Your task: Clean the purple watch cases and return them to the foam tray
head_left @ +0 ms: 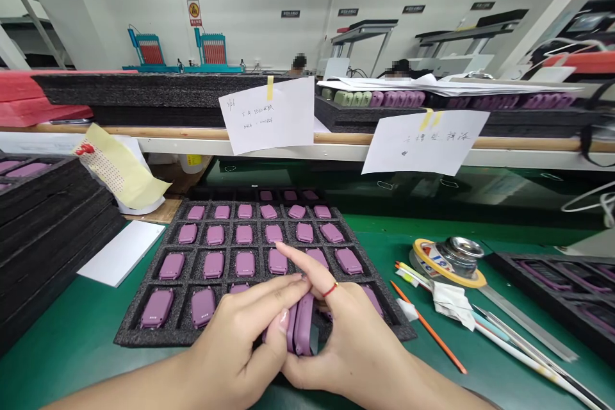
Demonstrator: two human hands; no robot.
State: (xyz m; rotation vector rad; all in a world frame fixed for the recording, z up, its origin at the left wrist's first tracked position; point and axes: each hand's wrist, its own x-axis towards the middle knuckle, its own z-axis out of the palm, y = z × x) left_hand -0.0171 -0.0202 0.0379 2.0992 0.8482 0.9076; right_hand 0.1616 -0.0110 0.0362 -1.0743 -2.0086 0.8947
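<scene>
Head view: left hand (245,327) and right hand (353,333) grip purple cases (302,330) on edge; long axis runs up-frame.

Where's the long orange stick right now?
In the head view, the orange stick lies slanted on the green table, toward the right, between the black foam tray and the long white stick.

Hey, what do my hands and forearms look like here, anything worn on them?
Your left hand is ungloved, with no ring showing. Your right hand is also ungloved; one finger wears a thin red band with a small gold-coloured detail. No sleeves show on the visible forearms.
</scene>
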